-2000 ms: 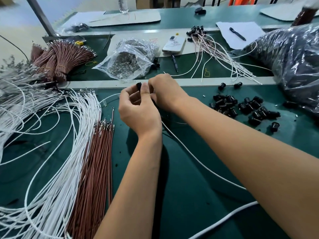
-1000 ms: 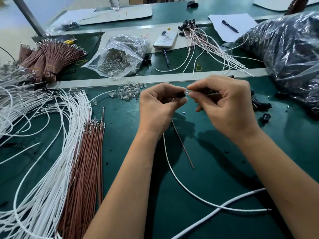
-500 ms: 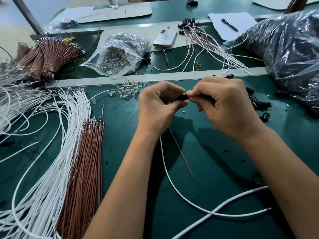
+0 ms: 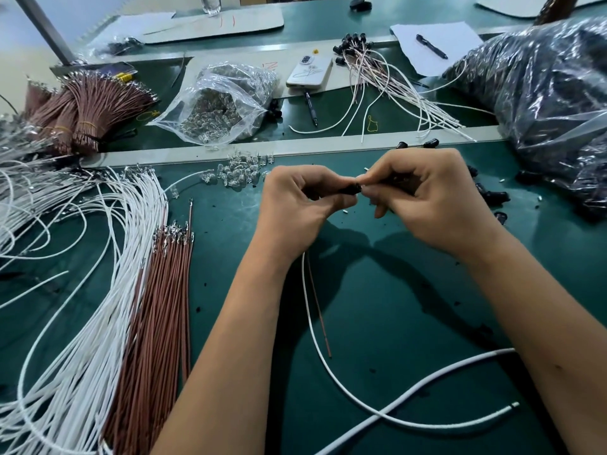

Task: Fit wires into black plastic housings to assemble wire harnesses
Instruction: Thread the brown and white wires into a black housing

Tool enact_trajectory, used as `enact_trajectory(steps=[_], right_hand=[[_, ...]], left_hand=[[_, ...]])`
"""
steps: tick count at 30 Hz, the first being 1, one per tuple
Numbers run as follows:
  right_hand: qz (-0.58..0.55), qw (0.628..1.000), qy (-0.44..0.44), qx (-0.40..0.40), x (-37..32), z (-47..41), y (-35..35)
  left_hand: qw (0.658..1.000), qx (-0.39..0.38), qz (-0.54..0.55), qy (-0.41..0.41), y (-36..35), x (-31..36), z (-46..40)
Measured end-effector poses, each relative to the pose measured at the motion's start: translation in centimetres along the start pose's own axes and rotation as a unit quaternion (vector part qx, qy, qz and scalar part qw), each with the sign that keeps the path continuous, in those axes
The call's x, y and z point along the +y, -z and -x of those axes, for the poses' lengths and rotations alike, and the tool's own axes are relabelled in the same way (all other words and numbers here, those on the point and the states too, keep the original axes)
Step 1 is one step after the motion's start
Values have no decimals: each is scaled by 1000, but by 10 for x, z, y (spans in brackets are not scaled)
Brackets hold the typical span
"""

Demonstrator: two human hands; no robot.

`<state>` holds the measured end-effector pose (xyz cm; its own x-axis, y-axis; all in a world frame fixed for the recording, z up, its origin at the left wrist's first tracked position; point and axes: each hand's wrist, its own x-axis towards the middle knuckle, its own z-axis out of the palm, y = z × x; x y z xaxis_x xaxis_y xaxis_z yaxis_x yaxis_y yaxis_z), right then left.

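Above the middle of the green mat, the left hand [image 4: 295, 205] pinches a small black plastic housing [image 4: 350, 189]; the right hand [image 4: 427, 198] pinches its other end. A white wire [image 4: 315, 336] and thin brown wire [image 4: 318, 310] trail nearward. Skewed pressure could bend a terminal.

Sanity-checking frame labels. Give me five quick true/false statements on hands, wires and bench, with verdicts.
1. Both hands, left hand and right hand, pinch one black housing. True.
2. A white wire and a brown wire hang below the left hand. True.
3. The phone lies screen up. False: back and camera show.
4. The clear plastic bag holds black housings. False: clear parts.
5. A pen lies on the white paper. True.
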<state>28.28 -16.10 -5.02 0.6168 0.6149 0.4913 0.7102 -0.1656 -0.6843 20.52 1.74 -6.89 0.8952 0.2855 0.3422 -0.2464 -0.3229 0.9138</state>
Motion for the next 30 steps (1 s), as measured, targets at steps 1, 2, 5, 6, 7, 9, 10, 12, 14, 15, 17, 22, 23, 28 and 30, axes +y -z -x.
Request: enact_trajectory(steps=[1, 2, 5, 6, 7, 9, 10, 12, 14, 15, 17, 22, 23, 28, 30], right_hand=[[-2, 1000, -8, -5, 2, 0, 0], [4, 1000, -11, -6, 3, 1, -1], [-11, 999, -29, 21, 5, 4, -7], [-30, 998, -40, 32, 5, 4, -9], [-54, 996, -53, 40, 6, 4, -9], [-102, 991, -77, 45, 6, 3, -9], [-123, 988, -85, 48, 6, 2, -9], [-167, 978, -109, 60, 7, 2, -11], [-200, 969, -134, 62, 6, 2, -12], [-203, 968, -139, 57, 5, 3, -12], [-191, 971, -138, 46, 6, 3, -11], [-94, 989, -110, 12, 6, 4, -6], [-84, 990, -109, 8, 6, 4, -6], [-148, 983, -106, -11, 4, 1, 4], [-180, 977, -113, -5, 3, 1, 4]], left_hand=[[1000, -2, -16, -3, -1, 0, 0], [999, -5, -38, -8, -1, 0, 0], [995, -4, -96, -33, -2, 0, -1], [994, 1, -101, -41, -3, 0, -1], [994, 8, -98, -45, -3, 0, -1], [995, 21, -83, -43, -3, 1, -1], [996, 25, -74, -39, -3, 1, 0], [997, 32, -55, -37, -5, 2, 0], [998, 37, -40, -37, -6, 2, -1], [998, 38, -37, -38, -6, 2, -1], [998, 36, -42, -43, -5, 1, -1], [995, 0, -86, -41, -4, -2, -1], [995, -4, -89, -41, -4, -2, -1], [1000, 0, 9, -18, -7, 0, -1], [998, 9, 56, -4, -9, 2, -1]])
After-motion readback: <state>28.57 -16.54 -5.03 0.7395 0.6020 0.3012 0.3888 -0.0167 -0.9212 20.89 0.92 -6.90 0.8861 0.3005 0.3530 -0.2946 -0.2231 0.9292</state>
